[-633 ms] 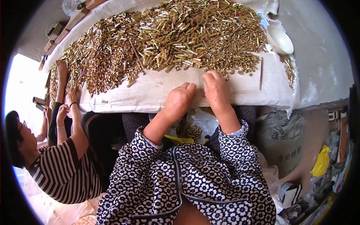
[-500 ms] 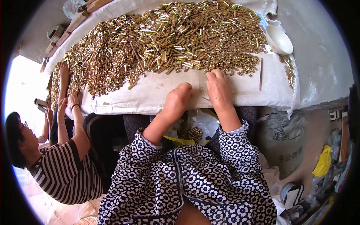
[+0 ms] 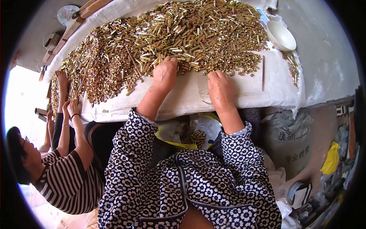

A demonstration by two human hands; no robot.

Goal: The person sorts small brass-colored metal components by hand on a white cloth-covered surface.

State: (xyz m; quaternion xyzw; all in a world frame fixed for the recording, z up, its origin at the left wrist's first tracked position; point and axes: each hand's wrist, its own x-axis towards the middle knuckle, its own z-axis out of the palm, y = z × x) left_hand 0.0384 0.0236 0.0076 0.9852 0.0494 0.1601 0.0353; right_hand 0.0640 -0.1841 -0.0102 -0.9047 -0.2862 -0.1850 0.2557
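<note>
- By the clock from my view's centre, the heap of brassy metal tubes (image 3: 179, 28) spreads over the cloth-topped bench (image 3: 248, 93) at 12, with short metal pieces (image 3: 234, 57) along its near edge at 1.
- My left hand (image 3: 165, 73) has just swung forward to the heap's edge, between 11 and 12, putting the tubes within its reach; its fingers curl narrow, contents hidden from me.
- My right hand (image 3: 221, 89), at 2, stays beside the short pieces, fingers drawn narrow; I cannot tell whether they grip one.
- A plastic bag (image 3: 209, 126) holding more tubes sits near 6.
</note>
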